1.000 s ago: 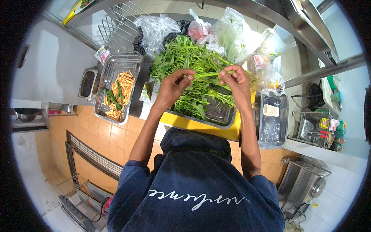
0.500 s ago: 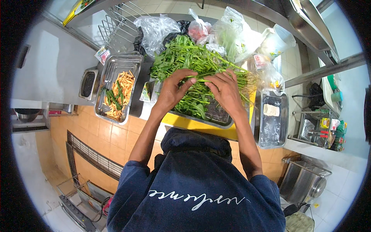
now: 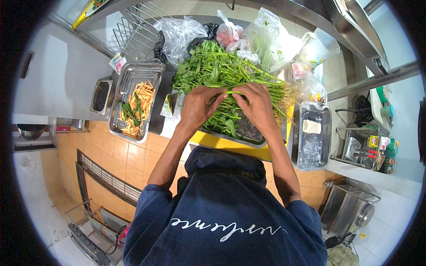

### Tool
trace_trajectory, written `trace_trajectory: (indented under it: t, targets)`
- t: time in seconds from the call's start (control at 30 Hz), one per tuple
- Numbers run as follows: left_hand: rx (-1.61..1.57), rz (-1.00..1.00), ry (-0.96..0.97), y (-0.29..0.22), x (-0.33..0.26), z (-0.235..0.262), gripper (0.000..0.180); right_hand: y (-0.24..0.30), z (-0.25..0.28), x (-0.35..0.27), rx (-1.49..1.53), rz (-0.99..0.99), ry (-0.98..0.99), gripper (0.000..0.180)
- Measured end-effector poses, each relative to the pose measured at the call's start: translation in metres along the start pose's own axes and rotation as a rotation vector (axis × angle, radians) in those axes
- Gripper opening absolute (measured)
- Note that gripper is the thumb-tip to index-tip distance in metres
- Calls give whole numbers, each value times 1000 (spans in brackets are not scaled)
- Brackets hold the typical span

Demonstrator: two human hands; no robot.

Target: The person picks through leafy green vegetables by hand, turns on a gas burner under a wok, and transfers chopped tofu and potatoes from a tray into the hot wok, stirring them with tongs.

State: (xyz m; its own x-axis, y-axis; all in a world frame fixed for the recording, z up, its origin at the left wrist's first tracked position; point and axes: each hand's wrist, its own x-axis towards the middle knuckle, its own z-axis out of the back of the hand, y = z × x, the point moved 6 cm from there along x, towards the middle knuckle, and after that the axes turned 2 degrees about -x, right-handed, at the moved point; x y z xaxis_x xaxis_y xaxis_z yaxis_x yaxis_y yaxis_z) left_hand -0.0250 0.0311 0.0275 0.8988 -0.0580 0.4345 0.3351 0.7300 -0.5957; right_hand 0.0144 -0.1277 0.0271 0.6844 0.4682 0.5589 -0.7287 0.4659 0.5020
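Note:
A large heap of long-stemmed leafy greens (image 3: 208,64) lies in front of me, its leaves to the left and its roots (image 3: 286,98) to the right. Both hands meet over the near side of the heap. My left hand (image 3: 200,104) is closed, thumb and fingers pinching a green stem (image 3: 233,92). Close beside it, my right hand (image 3: 255,104) grips the same stem between thumb and fingers. Beneath my hands, loose leaves (image 3: 226,124) lie in a shallow metal tray (image 3: 253,133), which rests on a yellow board (image 3: 239,150).
Left of the heap stands a metal tray (image 3: 128,73) of orange-yellow strips and cut green pieces. A small metal container (image 3: 102,95) is beside it. At right, another tray (image 3: 313,148) holds a pale block (image 3: 311,127). Plastic bags (image 3: 179,37) line the back, near a translucent tub (image 3: 326,44).
My two hands have drawn closer together on the stem, with the fingers curling in more. The heap and the trays look the same.

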Motion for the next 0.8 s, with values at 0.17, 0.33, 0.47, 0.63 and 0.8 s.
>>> trace_trajectory:
  t: [0.17,0.33,0.47,0.63,0.8]
  targets:
    - [74,-37,-15,-6,1,1,19,1,-3,-2,6,-42,-30,11]
    - [189,-90,21,-9,0,2,16,4,-4,-1,32,-8,21,11]
    - [144,-144,-32,-12,2,1,14,6,-6,-2,48,-11,-34,8]
    - [-175,76,-85,-5,2,-3,15,1,-4,-6,253,-89,-185,12]
    - [-556,312,-95,13,-1,-23,18,-7,-13,-9,556,-327,-231,12]
